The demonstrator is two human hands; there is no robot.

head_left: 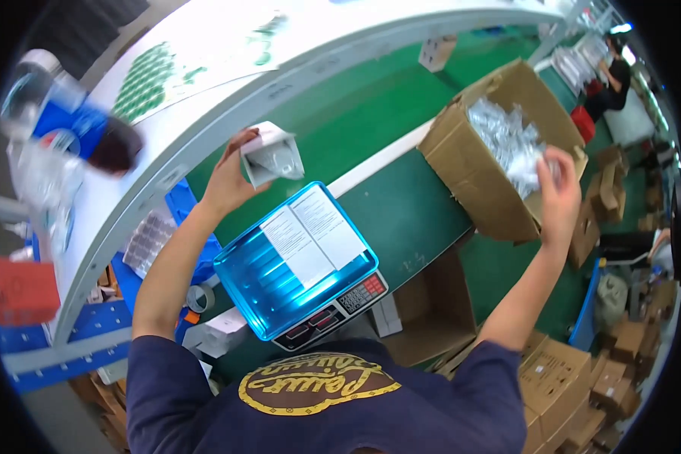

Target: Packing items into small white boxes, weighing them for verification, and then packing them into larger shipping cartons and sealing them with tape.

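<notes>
My left hand (231, 178) is closed around a small white box (268, 135), holding it tilted above the far edge of the scale. The box's near end is uncovered, and clear plastic shows inside. Over on the right, my right hand (558, 181) reaches into a large cardboard carton (461, 170) with its fingers curled on a clear plastic packet; its exact shape is hard to make out. Several crinkled clear packets (499, 129) fill the carton. Between my arms sits a scale (242, 261) with a shiny blue tray, bearing two printed paper sheets (310, 238).
A curved white shelf edge (280, 79) runs across the far left, bearing a dark drink bottle (83, 129). Below it are a blue bin (181, 200) and a tape roll (200, 298). Stacked cartons (556, 374) stand at lower right. Another person (617, 76) sits at far right.
</notes>
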